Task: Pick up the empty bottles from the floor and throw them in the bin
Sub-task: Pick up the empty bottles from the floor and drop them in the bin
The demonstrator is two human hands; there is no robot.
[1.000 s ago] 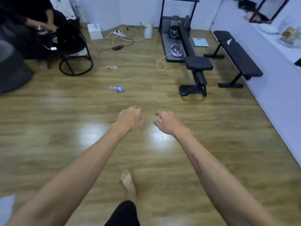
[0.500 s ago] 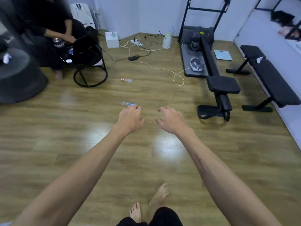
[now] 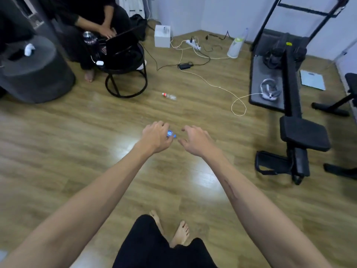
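Two hands reach out: left hand (image 3: 155, 137) covers a blue-labelled bottle (image 3: 171, 134), grip unclear; right hand (image 3: 194, 140) spread, empty. Red-capped bottle (image 3: 169, 96) lies at twelve o'clock.

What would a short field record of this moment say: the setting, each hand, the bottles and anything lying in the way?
setting: wooden floor, seen from the head
left hand: over the blue-label bottle, grip unclear
right hand: open, empty, beside that bottle
second bottle: red-cap bottle lying farther ahead, near the round black stand
in the way: white cable looped on the floor to the right
bin: cannot tell which object it is
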